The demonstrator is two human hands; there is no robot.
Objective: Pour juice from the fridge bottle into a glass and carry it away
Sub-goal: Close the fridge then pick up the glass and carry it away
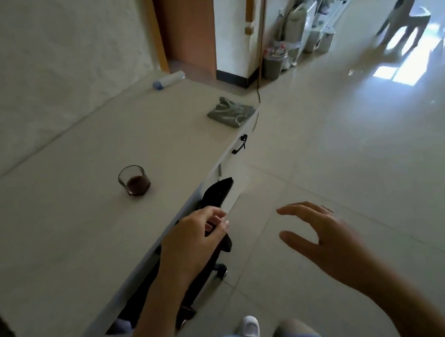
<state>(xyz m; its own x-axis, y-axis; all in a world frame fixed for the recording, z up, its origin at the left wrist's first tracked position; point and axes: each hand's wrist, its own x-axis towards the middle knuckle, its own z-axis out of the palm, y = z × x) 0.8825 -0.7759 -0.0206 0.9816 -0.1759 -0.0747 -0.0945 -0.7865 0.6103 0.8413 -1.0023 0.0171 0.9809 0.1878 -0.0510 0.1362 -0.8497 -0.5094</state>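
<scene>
The left hand [196, 237] is curled at the front edge of the white bench [53, 235], fingers against a black object there (its identity is unclear). The right hand [319, 234] hangs spread and empty over the tiled floor. The short clear glass of dark juice [134, 180] stands upright on the bench, forward and left of both hands, nearer the left, with nothing in between. Farther off lie a folded grey cloth [232, 111] and a toppled white blue-capped bottle [168, 79].

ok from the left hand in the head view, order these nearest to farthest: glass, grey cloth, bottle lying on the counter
From the left hand:
1. glass, on the counter, holding dark juice.
2. grey cloth, crumpled at the counter's front edge, farther along.
3. bottle, lying on its side at the counter's far end by the wall.
</scene>
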